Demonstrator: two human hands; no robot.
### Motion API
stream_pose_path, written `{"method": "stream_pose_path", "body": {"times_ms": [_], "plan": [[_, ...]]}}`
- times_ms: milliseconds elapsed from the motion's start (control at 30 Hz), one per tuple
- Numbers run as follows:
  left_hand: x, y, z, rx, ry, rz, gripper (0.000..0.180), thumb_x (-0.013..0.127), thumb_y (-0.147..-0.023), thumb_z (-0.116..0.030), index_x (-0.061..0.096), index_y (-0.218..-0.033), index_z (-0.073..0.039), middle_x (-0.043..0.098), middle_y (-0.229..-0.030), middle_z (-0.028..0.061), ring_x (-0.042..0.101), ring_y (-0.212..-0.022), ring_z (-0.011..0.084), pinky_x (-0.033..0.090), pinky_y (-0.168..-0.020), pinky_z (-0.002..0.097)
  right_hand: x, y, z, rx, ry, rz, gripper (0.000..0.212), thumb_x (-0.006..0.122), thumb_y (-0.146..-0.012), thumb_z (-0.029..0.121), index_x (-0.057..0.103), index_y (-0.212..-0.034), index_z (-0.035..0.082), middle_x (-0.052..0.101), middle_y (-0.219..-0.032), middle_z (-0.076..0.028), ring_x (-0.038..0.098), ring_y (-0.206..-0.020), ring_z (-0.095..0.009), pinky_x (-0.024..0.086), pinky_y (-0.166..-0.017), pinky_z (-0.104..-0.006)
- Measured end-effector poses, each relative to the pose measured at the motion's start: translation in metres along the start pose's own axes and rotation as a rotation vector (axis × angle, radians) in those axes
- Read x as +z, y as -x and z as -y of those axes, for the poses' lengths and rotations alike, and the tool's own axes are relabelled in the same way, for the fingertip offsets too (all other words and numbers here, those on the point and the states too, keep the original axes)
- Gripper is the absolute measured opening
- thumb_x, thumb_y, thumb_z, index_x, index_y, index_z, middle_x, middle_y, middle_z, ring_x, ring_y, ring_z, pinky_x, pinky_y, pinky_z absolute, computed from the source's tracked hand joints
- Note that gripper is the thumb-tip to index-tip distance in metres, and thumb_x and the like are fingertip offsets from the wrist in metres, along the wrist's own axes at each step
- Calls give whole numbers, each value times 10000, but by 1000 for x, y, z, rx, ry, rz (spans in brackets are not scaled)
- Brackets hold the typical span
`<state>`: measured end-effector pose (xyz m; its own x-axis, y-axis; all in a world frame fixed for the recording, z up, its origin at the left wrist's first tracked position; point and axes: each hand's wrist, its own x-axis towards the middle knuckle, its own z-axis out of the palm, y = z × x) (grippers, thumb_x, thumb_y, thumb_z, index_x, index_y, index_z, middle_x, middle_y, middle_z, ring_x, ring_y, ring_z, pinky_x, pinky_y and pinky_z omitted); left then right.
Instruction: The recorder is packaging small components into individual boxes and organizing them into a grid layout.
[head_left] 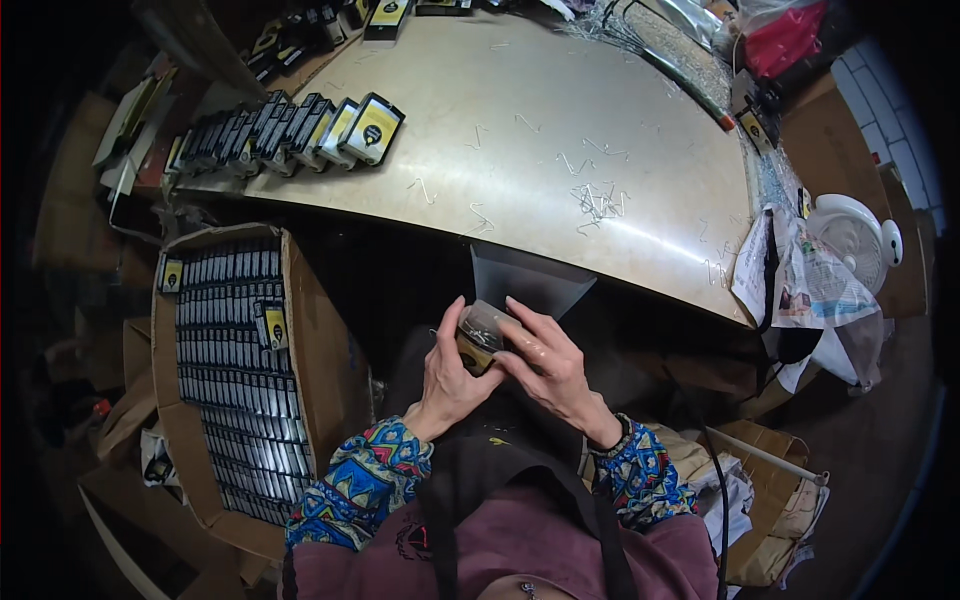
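In front of my body, below the table's near edge, I hold a small black-and-yellow package with a clear plastic top. The fingers and thumb of my left hand wrap its left side. From the right, my right hand grips it, with its fingers across the clear part. Small pale or metallic bits show through the plastic, too small to name. Bent wire hooks lie in a loose pile on the table, with several single ones scattered around.
A metal-topped table spans the far side. On its left stands a row of similar boxes. An open carton packed with more boxes is at my left. A white fan and plastic bags sit at the right.
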<state>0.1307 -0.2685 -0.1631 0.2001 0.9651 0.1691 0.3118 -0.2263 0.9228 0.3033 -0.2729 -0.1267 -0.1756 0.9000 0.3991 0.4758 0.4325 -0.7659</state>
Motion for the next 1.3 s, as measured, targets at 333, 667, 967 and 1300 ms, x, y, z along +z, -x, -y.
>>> {"method": "stream_pose_path", "body": {"times_ms": [333,667,967,1300], "plan": [[-2,-14,-8,135,-171,17,642,803,-752,-113,401,-1249,-59,558,-1197,206,625,-1000,411,537,-831,421,-4,-7,2,91,-43,86,360,746,-834,64,666,-1179,-4,673,-1156,-167,669,-977,-314,556,-809,-354],[-1,-22,-16,79,-177,-29,678,807,-756,-132,373,-1274,-68,551,-1200,224,626,-998,440,548,-794,449,-1,-9,4,58,-80,-77,321,717,-859,18,673,-1177,1,673,-1138,-187,694,-972,-297,570,-803,-330],[1,-31,-31,-7,-287,-6,661,808,-728,-151,435,-1262,-36,611,-1127,201,638,-989,416,544,-757,462,7,-5,4,460,-576,-141,289,702,-892,21,696,-1180,-9,730,-1117,-146,692,-953,-142,570,-815,-269],[1,-34,-28,131,-326,21,616,771,-747,-63,405,-1238,-3,538,-1075,219,601,-955,425,508,-762,456,13,-14,20,540,-477,-288,207,705,-895,1,731,-1098,-26,748,-973,-85,665,-835,-79,546,-737,-207]]}}
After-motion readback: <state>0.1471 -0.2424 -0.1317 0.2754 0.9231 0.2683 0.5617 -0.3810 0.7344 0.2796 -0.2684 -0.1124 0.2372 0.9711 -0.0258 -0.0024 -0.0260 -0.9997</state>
